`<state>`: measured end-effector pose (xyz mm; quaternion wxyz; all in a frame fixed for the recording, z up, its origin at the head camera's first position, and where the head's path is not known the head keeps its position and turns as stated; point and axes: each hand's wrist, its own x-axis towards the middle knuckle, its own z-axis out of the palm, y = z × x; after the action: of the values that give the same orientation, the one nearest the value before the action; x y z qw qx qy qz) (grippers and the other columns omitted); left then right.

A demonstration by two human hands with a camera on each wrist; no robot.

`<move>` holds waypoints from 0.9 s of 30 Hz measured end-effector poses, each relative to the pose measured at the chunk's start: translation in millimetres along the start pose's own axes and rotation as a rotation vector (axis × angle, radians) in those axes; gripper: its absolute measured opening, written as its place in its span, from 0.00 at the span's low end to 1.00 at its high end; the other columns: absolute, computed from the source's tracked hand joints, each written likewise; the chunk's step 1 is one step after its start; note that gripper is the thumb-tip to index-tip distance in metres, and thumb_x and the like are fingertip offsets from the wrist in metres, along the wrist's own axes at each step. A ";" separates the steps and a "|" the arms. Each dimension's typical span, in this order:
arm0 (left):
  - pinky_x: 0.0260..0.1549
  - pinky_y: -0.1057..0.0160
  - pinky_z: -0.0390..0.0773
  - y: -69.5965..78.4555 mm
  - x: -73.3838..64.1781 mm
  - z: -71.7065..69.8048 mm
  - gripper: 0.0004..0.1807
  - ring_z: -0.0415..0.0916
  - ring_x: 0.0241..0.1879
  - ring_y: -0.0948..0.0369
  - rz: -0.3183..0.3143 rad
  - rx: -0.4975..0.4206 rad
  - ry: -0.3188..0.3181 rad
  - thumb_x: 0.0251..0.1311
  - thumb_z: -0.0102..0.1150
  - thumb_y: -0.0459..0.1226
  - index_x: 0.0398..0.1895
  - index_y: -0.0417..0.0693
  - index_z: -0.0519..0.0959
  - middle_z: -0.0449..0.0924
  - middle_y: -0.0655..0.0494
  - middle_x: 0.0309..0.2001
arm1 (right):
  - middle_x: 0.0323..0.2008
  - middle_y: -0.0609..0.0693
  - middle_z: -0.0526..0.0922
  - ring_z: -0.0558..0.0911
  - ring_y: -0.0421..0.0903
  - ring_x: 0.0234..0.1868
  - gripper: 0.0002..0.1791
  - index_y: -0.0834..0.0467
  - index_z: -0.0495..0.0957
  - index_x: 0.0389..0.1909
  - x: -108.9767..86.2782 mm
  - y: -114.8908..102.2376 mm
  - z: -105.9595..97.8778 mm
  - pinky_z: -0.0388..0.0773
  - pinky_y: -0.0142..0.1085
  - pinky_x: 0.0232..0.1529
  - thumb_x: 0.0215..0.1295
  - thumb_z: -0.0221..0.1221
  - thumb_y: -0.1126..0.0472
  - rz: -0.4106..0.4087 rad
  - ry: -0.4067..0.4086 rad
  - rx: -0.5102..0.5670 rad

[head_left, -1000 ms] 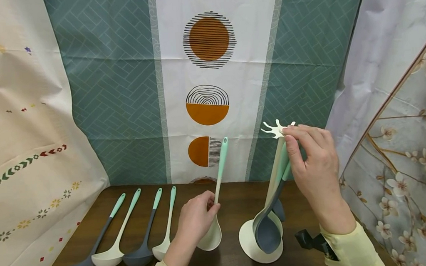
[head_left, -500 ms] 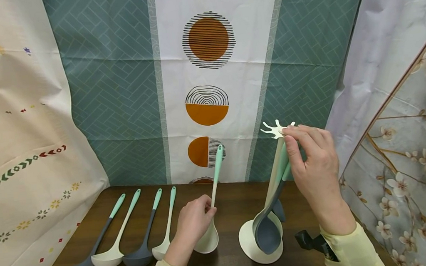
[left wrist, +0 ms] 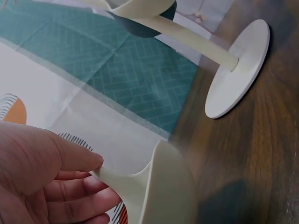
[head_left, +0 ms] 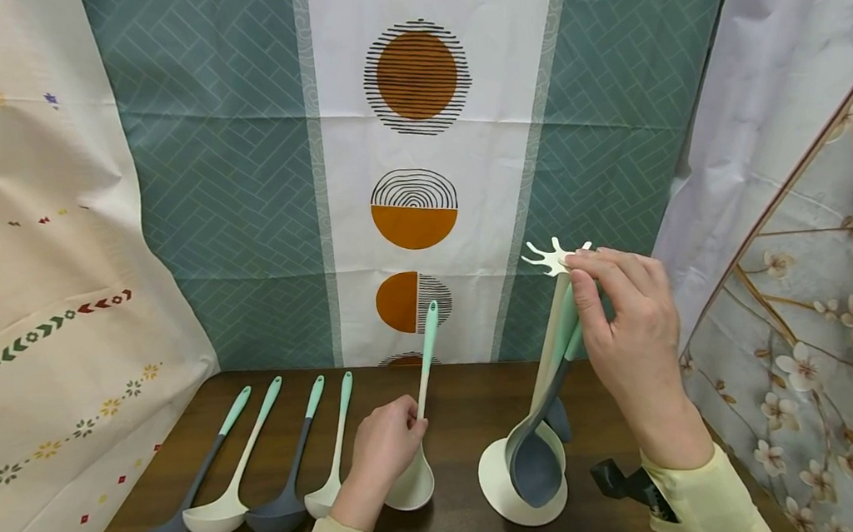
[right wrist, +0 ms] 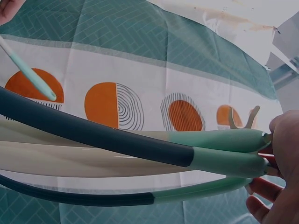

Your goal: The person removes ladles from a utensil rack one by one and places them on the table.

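The right hand (head_left: 631, 342) partly hides the hooked top (head_left: 549, 260) of the stand (head_left: 498, 490).

Two grey ladles (head_left: 278, 513) and two cream ladles (head_left: 216, 516) lie on one counter (head_left: 482, 399), with one further cream ladle (head_left: 411, 483) held up. One stand (head_left: 498, 490) carries three countable utensils (right wrist: 140, 141): two grey, one cream.
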<state>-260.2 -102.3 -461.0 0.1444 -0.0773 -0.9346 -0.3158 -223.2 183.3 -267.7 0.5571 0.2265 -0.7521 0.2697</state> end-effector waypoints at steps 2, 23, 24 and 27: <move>0.25 0.58 0.72 -1.4 0.3 0.7 0.08 0.70 0.24 0.60 -0.009 0.002 -0.011 0.68 0.75 0.36 0.35 0.49 0.83 0.76 0.62 0.24 | 0.56 0.56 0.90 0.80 0.62 0.62 0.11 0.57 0.91 0.54 0.2 -0.4 0.1 0.72 0.48 0.63 0.79 0.65 0.62 0.003 0.007 0.004; 0.21 0.57 0.69 -17.0 -2.7 3.7 0.12 0.70 0.21 0.59 -0.102 0.116 -0.031 0.66 0.74 0.36 0.28 0.52 0.80 0.76 0.60 0.23 | 0.55 0.57 0.90 0.80 0.62 0.61 0.10 0.58 0.91 0.53 -0.4 -0.9 1.1 0.72 0.47 0.63 0.76 0.67 0.66 0.012 0.022 0.011; 0.21 0.57 0.69 -17.8 -2.7 4.0 0.12 0.70 0.21 0.59 -0.103 0.119 -0.035 0.66 0.74 0.36 0.27 0.52 0.80 0.76 0.60 0.23 | 0.55 0.57 0.90 0.80 0.62 0.61 0.10 0.58 0.91 0.53 -0.3 -0.8 0.9 0.71 0.47 0.63 0.76 0.67 0.66 0.011 0.022 0.011; 0.21 0.57 0.69 -20.9 -2.8 4.4 0.13 0.70 0.21 0.59 -0.104 0.131 -0.045 0.65 0.75 0.36 0.26 0.52 0.79 0.75 0.60 0.22 | 0.56 0.57 0.90 0.80 0.62 0.62 0.10 0.58 0.91 0.54 -0.3 -0.8 0.9 0.72 0.48 0.63 0.76 0.67 0.65 0.011 0.019 0.009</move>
<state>-263.4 -116.3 -477.1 0.1117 -0.0261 -0.9590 -0.2591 -223.2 182.2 -268.1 0.5617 0.2225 -0.7467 0.2783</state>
